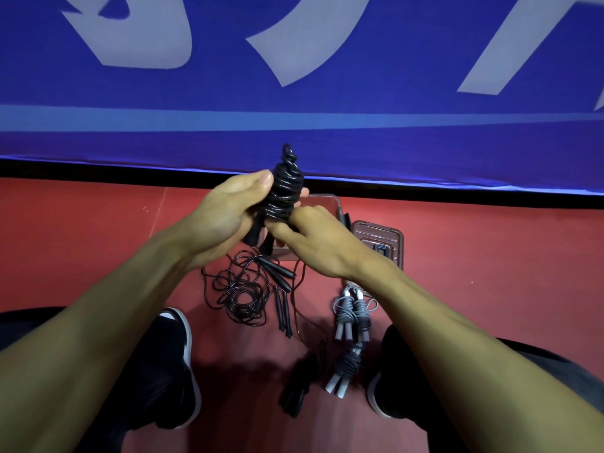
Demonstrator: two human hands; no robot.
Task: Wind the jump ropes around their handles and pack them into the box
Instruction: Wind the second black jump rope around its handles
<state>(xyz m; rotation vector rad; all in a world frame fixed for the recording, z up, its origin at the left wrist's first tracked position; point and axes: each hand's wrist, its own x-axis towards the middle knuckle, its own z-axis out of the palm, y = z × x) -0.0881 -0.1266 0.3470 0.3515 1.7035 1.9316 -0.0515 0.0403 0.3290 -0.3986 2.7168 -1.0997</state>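
Shoes: a black and white shoe (183,364) at 7 o'clock and another (380,397) at 5 o'clock, on the red floor (490,256).
Finished bundles: between the shoes lie a dark wound rope (299,387) and a grey one (346,371); just beyond, at 5 o'clock from the hands, two more grey wound ropes (351,313) side by side.
Loose rope: a black tangle (242,292) with its handles at 6 o'clock below the hands, not yet wound.
Left hand: the left hand (225,220) grips the black bundle (282,191) by the handles, thumb pressed on the coils.
Right hand: the right hand (322,243) pinches the cord at the bundle's lower edge (a strand seems to trail down from there).
Step in hand: judged as the last turns and tucking the end on this bundle, held upright above the floor.
Box: a clear box (327,204) sits at 12 o'clock behind the hands, mostly hidden; its lid (379,240) seems to lie at 2 o'clock.
Next move: likely secure the tail so the coils hold, then lower the bundle into the box.
Backdrop: a blue banner (294,93) farthest off.
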